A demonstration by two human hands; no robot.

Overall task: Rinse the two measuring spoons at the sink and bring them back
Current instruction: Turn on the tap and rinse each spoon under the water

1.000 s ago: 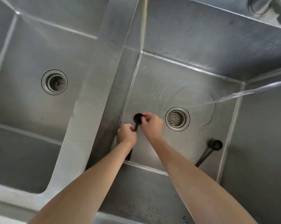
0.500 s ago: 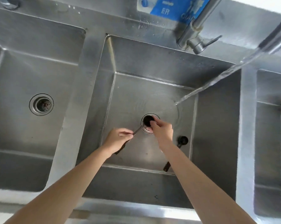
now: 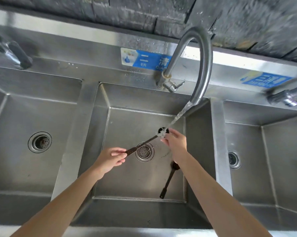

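A dark long-handled measuring spoon (image 3: 145, 141) is held over the middle basin (image 3: 127, 120) with its bowl in the running water. My left hand (image 3: 110, 159) pinches the end of its handle. My right hand (image 3: 174, 142) has its fingers on the spoon's bowl under the stream. A second dark measuring spoon (image 3: 169, 180) lies on the basin floor at the right, its bowl partly hidden behind my right forearm.
A curved faucet (image 3: 202, 62) pours water (image 3: 178, 115) into the middle basin, above its drain (image 3: 144, 152). Basins lie to the left (image 3: 40, 141) and right (image 3: 234, 159), each with a drain. Blue labels are stuck on the backsplash (image 3: 144, 59).
The spoon in my hands has gone up and right from the basin floor into the water stream. My view has tilted up, so the faucet and backsplash now show.
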